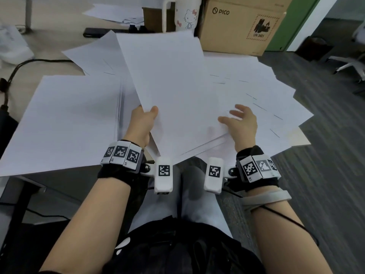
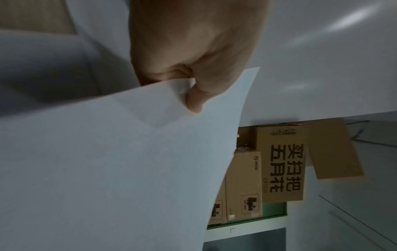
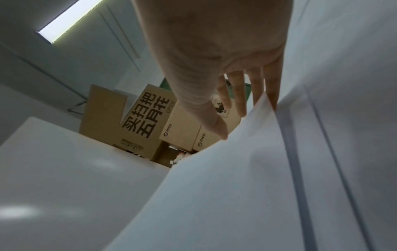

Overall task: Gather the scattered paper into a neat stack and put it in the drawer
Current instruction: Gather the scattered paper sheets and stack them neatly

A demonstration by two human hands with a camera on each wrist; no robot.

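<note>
Risk, slip: the left hand (image 1: 142,125) holds the lifted sheets (image 1: 173,91) by 1 near corner only, so in my judgement the far end can sag, fan out or slide free if the hand swings fast.
Risk, skew: the lifted sheets lie at an angle to the squared stack (image 1: 61,119) at the surface's left edge; dropped as they are, they would likely land crooked and undo the neat pile.
Risk, overhang: the scattered sheets (image 1: 266,99) spread past the right edge of the surface (image 1: 302,138); a careless sweep of the right hand (image 1: 242,123) could push some off onto the floor.
Risk, crease: a hard pinch at the corner could bend the paper, seen already as a slight curl in the left wrist view.
Left hand: thumb on top, fingers curled beneath, clamped on the near left corner of the lifted sheets (image 2: 107,161); the left hand (image 2: 193,56) shows this pinch closely.
Right hand: fingers spread and nearly straight, holding nothing; the right hand (image 3: 217,56) has fingertips (image 3: 271,95) touching a raised paper edge.
Paper: most sheets fan over the middle and right of the surface, 1 stack at the left.
Drawer: not in view.
Behind: a cardboard box (image 1: 241,24) stands at the far right corner.
</note>
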